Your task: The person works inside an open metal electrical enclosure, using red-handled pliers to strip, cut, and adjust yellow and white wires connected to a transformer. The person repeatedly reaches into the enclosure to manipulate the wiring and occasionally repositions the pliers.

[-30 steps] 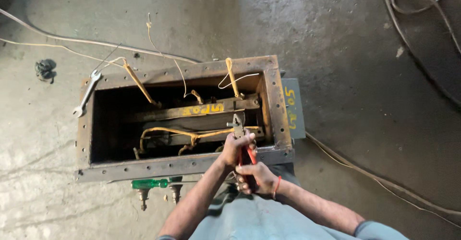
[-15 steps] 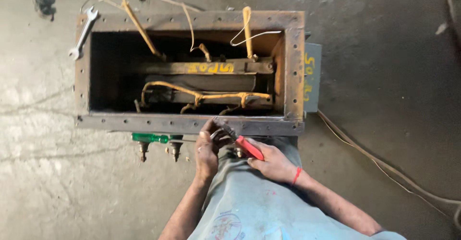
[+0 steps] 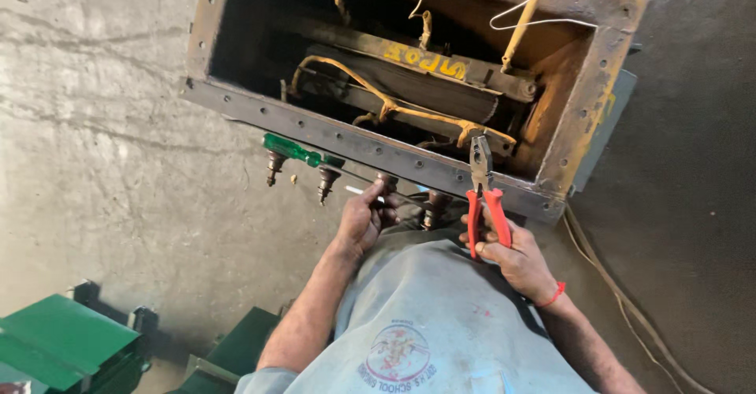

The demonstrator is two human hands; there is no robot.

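One large rusty steel box with a bolted flange [image 3: 331,130] lies open on the concrete floor [image 3: 102,126]; inside it sit a dark wound core under a steel bar [image 3: 441,67] and yellowed sleeved leads [image 3: 394,106] looping across. Just outside the near flange lies a green-handled screwdriver [image 3: 291,149], beside brown threaded terminals [image 3: 274,165]. Right hand [image 3: 516,258] is clamped around red-handled pliers [image 3: 482,197], nose up over the flange. Left hand [image 3: 364,219] is curled around a thin white piece [image 3: 356,190] near the terminals.
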